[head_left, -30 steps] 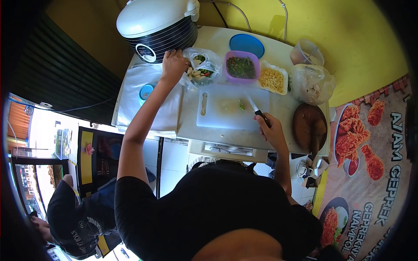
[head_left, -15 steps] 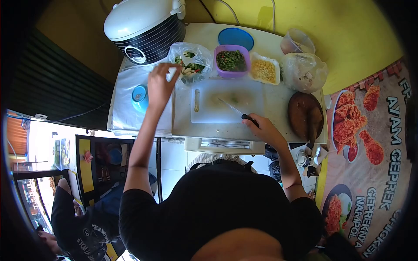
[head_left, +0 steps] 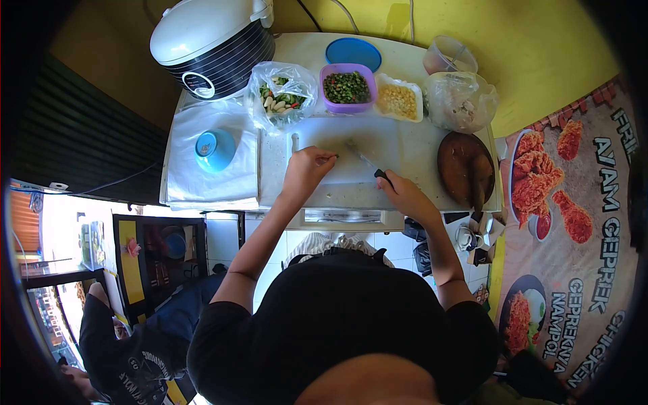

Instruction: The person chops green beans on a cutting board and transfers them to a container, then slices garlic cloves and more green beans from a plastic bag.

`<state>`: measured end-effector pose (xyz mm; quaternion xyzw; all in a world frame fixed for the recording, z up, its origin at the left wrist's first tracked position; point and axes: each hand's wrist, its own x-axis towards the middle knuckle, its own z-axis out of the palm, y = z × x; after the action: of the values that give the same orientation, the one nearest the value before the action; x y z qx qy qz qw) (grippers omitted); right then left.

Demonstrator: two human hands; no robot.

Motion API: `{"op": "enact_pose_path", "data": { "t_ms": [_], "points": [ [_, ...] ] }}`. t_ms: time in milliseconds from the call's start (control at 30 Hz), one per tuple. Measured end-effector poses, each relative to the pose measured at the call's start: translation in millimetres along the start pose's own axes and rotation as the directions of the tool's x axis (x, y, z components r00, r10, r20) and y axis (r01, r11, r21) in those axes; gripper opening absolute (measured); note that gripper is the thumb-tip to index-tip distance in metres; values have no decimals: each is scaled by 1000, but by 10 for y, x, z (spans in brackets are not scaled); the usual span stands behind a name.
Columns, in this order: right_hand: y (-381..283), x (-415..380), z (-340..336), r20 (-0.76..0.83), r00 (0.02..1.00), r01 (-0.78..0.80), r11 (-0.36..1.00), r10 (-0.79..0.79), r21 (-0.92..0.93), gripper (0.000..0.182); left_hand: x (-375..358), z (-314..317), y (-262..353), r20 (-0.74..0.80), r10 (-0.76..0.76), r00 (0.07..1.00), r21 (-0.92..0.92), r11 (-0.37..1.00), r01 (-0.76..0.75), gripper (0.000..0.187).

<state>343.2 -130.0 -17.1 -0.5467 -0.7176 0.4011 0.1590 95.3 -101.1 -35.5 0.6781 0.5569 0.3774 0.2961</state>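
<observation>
My right hand (head_left: pixel 405 194) grips the black handle of a knife (head_left: pixel 366 160), its blade reaching over the white cutting board (head_left: pixel 312 131). Over the board's left part, my left hand (head_left: pixel 308 174) is closed in a pinch. Something small and dark shows at its fingertips, too small to name. Behind the board stand a clear plastic bag (head_left: pixel 260 116) of green and red chillies and pale cloves, a purple tub (head_left: pixel 348 106) of chopped green pieces, and a white tray (head_left: pixel 419 115) of chopped yellowish bits.
A blue bowl (head_left: pixel 214 152) lies upside down on white sheets (head_left: pixel 236 190) at left, below a rice cooker (head_left: pixel 216 47). On the right sits a brown stone mortar (head_left: pixel 451 169) with a pestle. A knotted plastic bag (head_left: pixel 466 101) and a blue lid (head_left: pixel 353 54) stand behind. Another person (head_left: pixel 135 344) is at lower left.
My left hand has moved from the chilli bag down and right to the cutting board, fingers pinched. The right hand keeps the knife over the board. The whole view has shifted slightly.
</observation>
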Motion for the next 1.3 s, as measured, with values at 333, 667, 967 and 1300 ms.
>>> {"op": "enact_pose_path", "data": {
  "t_ms": [333,667,967,1300],
  "points": [
    [-127,-76,154,29,998,-48,998,47,38,33,73,169,91,-67,-19,998,6,1000,20,17],
    [-128,-61,312,-56,998,6,983,-16,-181,30,32,159,60,-71,31,997,13,999,-30,15],
    [-196,40,272,27,999,-12,979,17,-201,29,30,150,35,-86,27,996,-2,1000,-27,15],
    [-144,-35,140,46,999,-26,1000,27,-15,34,12,179,41,-127,-9,992,-7,1000,8,14]
  ]
}}
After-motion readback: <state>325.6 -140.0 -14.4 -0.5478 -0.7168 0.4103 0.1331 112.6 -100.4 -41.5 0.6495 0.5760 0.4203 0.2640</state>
